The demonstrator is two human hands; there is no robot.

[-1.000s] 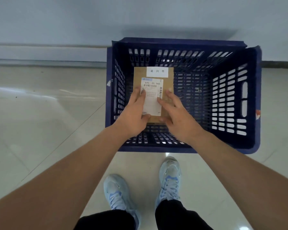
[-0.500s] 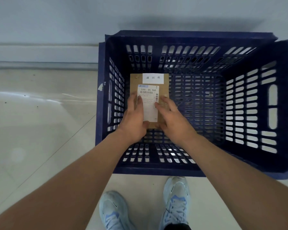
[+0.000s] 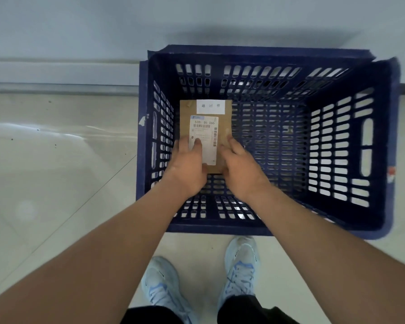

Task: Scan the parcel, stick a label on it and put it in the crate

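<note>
A flat brown cardboard parcel [image 3: 185, 113] lies low inside the dark blue slotted crate [image 3: 381, 146], against its left wall. It carries a white shipping label [image 3: 206, 132] with a barcode and a smaller white sticker [image 3: 210, 106] at its far edge. My left hand [image 3: 187, 167] grips the parcel's near left side, with fingers over the shipping label. My right hand [image 3: 240, 168] holds its near right edge. Whether the parcel rests on the crate floor I cannot tell.
The crate stands on a pale tiled floor [image 3: 56, 183] close to a light wall [image 3: 197, 19] with a grey skirting strip [image 3: 56, 86]. My two light blue shoes [image 3: 240, 263] stand just in front of the crate's near rim.
Both hands have carried the parcel deeper into the crate. The view has shifted slightly, so the crate fills more of it than a second ago.
</note>
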